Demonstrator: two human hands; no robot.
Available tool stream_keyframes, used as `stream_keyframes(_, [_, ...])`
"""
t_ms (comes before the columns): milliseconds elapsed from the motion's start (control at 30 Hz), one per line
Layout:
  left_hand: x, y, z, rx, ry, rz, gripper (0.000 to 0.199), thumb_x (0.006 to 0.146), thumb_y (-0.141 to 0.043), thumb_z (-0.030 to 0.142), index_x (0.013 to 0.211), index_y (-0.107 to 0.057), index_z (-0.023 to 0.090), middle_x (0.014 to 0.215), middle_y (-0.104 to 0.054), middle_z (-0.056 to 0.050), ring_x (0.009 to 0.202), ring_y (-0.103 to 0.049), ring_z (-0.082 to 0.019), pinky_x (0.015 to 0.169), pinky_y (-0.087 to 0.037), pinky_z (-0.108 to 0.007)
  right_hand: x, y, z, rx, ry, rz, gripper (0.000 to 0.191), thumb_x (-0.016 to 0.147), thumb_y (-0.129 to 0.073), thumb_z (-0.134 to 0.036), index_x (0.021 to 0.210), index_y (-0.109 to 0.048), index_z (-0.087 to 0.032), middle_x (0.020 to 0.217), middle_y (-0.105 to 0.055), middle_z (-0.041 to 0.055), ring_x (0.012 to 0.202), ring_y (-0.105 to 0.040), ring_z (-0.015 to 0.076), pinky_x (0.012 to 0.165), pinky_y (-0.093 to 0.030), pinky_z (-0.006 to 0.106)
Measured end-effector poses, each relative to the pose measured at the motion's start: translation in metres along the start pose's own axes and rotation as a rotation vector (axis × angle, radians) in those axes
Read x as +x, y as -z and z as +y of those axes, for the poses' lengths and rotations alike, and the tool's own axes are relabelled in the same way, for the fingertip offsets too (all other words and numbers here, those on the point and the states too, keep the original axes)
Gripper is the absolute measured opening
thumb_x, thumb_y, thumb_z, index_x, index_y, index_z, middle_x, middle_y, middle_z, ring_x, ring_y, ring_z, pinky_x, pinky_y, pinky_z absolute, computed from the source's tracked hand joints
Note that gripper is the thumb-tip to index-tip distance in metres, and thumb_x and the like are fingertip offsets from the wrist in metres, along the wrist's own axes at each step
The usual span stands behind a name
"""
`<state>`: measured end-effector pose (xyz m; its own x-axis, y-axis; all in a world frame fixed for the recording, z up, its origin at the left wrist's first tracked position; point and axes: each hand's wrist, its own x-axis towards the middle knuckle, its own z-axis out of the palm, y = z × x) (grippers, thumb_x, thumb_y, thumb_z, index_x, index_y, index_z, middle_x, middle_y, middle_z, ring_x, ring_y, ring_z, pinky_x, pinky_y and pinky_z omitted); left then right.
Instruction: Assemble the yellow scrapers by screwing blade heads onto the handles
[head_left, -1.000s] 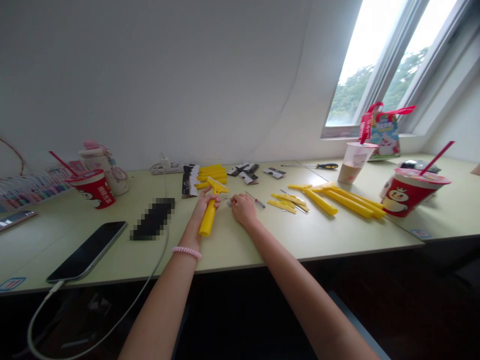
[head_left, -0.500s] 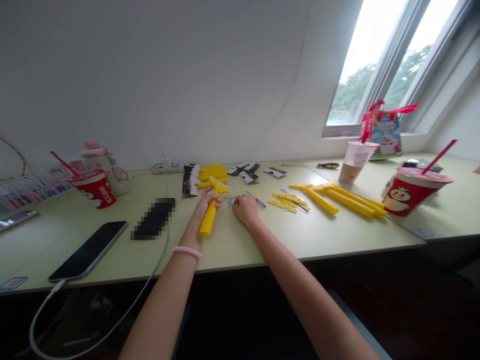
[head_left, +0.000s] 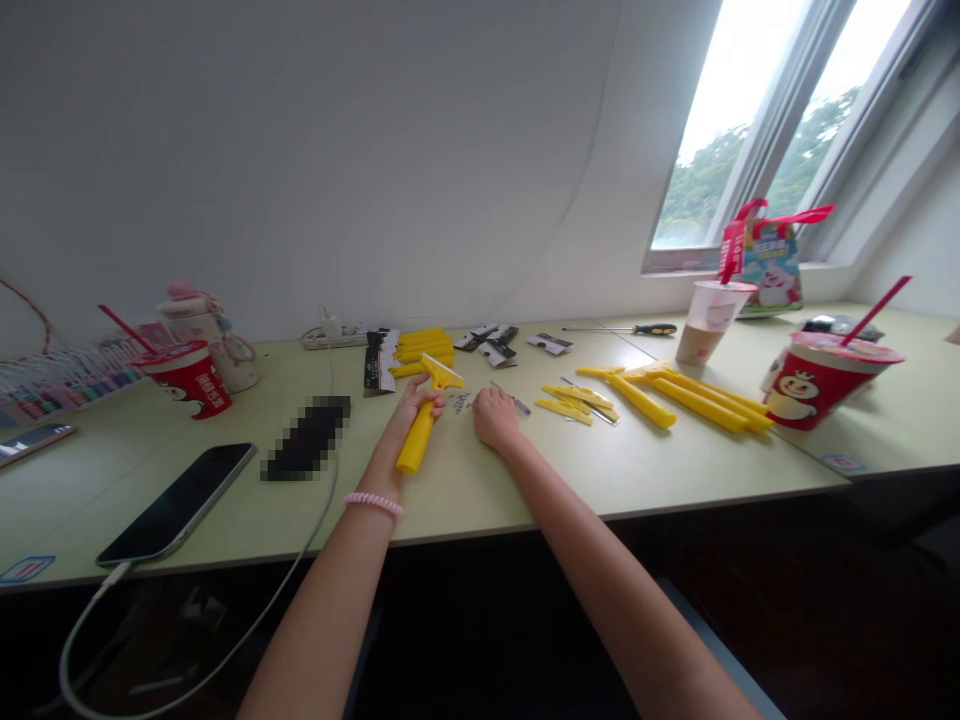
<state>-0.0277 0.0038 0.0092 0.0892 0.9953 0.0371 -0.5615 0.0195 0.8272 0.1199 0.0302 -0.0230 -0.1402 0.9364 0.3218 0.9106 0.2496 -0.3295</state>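
My left hand [head_left: 415, 410] is wrapped round a yellow scraper [head_left: 418, 437], its wide head pointing away from me and its handle toward me. My right hand [head_left: 495, 416] rests low over the table with fingers curled, beside a small pile of screws [head_left: 462, 402]. Whatever its fingers hold, if anything, is hidden. Just beyond it a small screwdriver [head_left: 522, 407] lies partly covered by the hand. To the right are flat yellow pieces [head_left: 574, 403] with metal blades, then several yellow scraper handles [head_left: 701, 400].
Packed yellow handles [head_left: 424, 347] and black cards [head_left: 491, 345] lie near the wall. A long screwdriver [head_left: 654, 330] is behind. Red cups [head_left: 196, 380] stand left and right [head_left: 821, 385], near a clear cup [head_left: 705, 325]. A phone [head_left: 180, 500] and cable [head_left: 328, 510] are left.
My right hand has shifted slightly right, away from the screws, so more of the pile shows. My left hand still holds the scraper, its head moved slightly right.
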Motion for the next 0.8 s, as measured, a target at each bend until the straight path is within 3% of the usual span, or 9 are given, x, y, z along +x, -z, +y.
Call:
stream_keyframes(133, [-0.001, 0.002, -0.001, 0.075, 0.068, -0.091, 0.06, 0.064, -0.058, 0.003, 0.118, -0.039, 0.021, 0.07, -0.052, 0.001, 0.05, -0.05, -0.005, 0.043, -0.036, -0.013, 0.01, 0.003, 0.011, 0.356, -0.069, 0.105, 0.016, 0.085, -0.038, -0.021, 0.084, -0.053, -0.017, 0.093, -0.059, 0.0092, 0.089, -0.049, 0.0199, 0.078, -0.036, 0.031])
stream_keyframes(300, [0.0, 0.002, -0.006, 0.153, 0.105, -0.185, 0.064, 0.064, -0.06, 0.005, 0.122, -0.038, 0.02, 0.071, -0.054, 0.0, 0.052, -0.05, -0.005, 0.044, -0.034, -0.014, 0.014, 0.006, 0.013, 0.653, 0.136, 0.291, 0.009, 0.081, -0.044, -0.023, 0.075, -0.051, -0.02, 0.085, -0.056, 0.0041, 0.085, -0.047, 0.018, 0.078, -0.037, 0.031])
stream_keyframes(533, [-0.002, -0.001, -0.01, 0.298, 0.138, -0.282, 0.064, 0.064, -0.061, 0.008, 0.122, -0.037, 0.018, 0.062, -0.053, 0.002, 0.052, -0.05, -0.008, 0.047, -0.035, -0.017, 0.011, 0.012, 0.007, 0.695, 0.19, 0.352, 0.007, 0.077, -0.049, -0.023, 0.075, -0.055, -0.02, 0.087, -0.054, 0.0047, 0.088, -0.045, 0.0192, 0.077, -0.038, 0.032])
stream_keyframes(800, [-0.004, 0.0, -0.011, 0.311, 0.173, -0.299, 0.062, 0.063, -0.064, 0.01, 0.119, -0.041, 0.02, 0.063, -0.054, 0.001, 0.053, -0.052, -0.009, 0.048, -0.036, -0.019, 0.009, 0.016, 0.01, 0.729, 0.192, 0.363, 0.008, 0.074, -0.053, -0.026, 0.072, -0.056, -0.019, 0.082, -0.054, 0.0036, 0.082, -0.048, 0.0171, 0.071, -0.04, 0.03])
